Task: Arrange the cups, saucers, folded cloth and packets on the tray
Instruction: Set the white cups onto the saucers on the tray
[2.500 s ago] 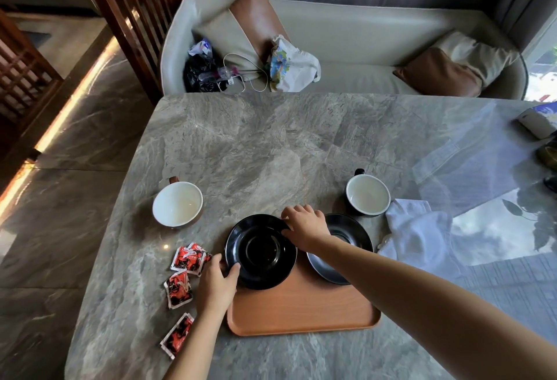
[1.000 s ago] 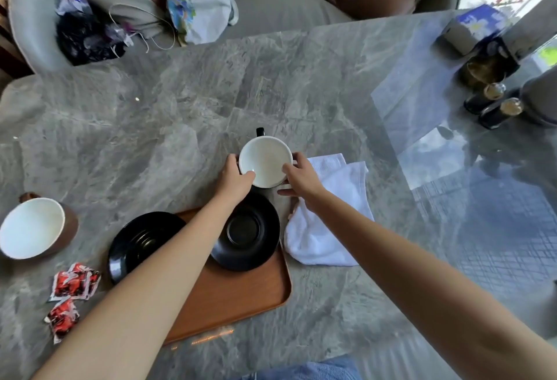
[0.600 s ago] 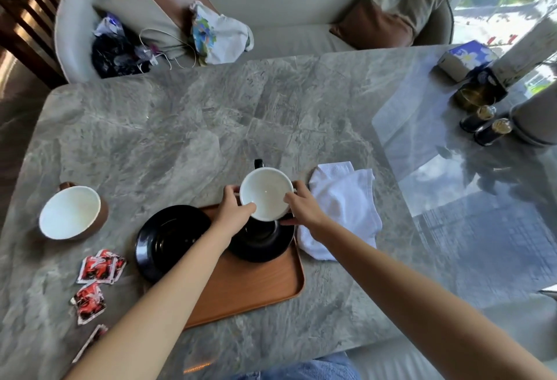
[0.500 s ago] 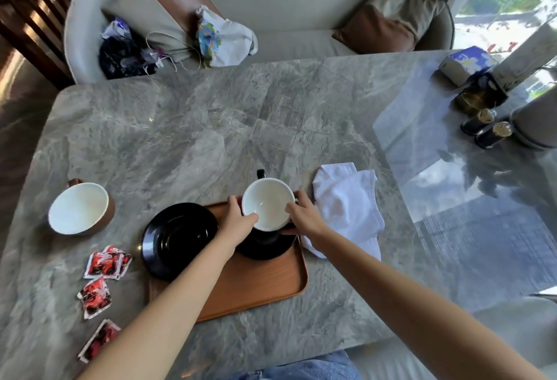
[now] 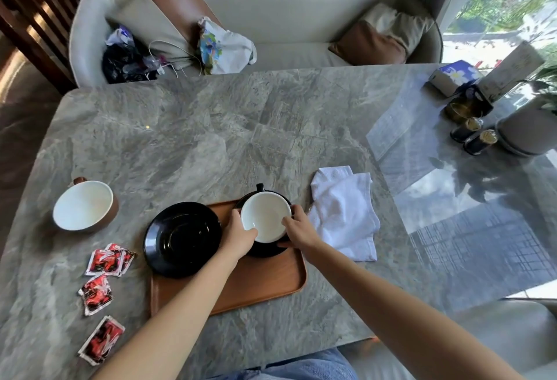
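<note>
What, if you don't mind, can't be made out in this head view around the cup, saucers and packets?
- Whether the black cup rests on the right saucer: both hands, left hand and right hand, cover the contact.
- Print on the red packets: too small.
- Left saucer near edge on the tray: forearm covers it.
</note>
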